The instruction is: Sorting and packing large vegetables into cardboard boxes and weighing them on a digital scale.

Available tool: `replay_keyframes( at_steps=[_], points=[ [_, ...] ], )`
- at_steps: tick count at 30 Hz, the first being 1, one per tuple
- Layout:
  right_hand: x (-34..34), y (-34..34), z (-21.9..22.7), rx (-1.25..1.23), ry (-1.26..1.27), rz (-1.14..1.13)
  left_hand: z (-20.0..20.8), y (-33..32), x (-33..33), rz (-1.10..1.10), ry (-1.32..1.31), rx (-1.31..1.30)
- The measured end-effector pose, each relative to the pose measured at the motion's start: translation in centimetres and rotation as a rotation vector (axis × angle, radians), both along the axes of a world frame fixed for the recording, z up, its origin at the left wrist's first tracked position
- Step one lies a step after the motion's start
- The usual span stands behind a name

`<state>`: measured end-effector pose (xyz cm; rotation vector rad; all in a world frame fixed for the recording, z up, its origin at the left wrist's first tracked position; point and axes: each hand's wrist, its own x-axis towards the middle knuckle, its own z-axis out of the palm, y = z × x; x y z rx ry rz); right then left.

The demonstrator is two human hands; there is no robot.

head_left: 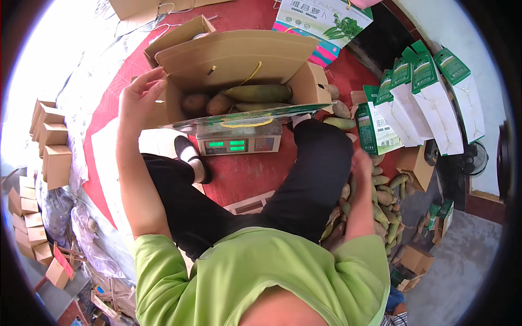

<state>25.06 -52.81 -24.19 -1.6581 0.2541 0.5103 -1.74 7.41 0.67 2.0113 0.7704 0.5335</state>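
An open cardboard box [217, 46] rests on a digital scale [239, 144] with lit green displays, between my knees. Inside the box lie a long green radish [260, 93] and roundish brown roots [220, 103]. Yellow cord handles [252, 73] show on its sides. My left hand [144, 91] is at the box's left corner, its fingers curled onto the cardboard edge. To the right of my thigh, my right hand [361, 164] is blurred by motion beside a pile of green radishes and brown roots [385, 204]; its fingers cannot be made out.
Folded green-and-white cartons [421, 98] stand at the right, with a small fan [474, 160] behind them. A printed carton [326, 24] is at the back. Several brown boxes [54, 146] line the left side. Red flooring [228, 185] lies under the scale.
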Motion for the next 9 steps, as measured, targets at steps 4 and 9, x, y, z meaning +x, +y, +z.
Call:
replay_keyframes(
  at_steps=[4,9],
  points=[
    [4.2,12.5,18.0,-0.140,-0.250,0.134,-0.1,-0.4,0.1,-0.071,-0.101,-0.029],
    [5.3,21.7,27.0,-0.084,-0.496,0.397,0.9,-0.5,0.3,-0.087,-0.119,-0.036]
  ],
)
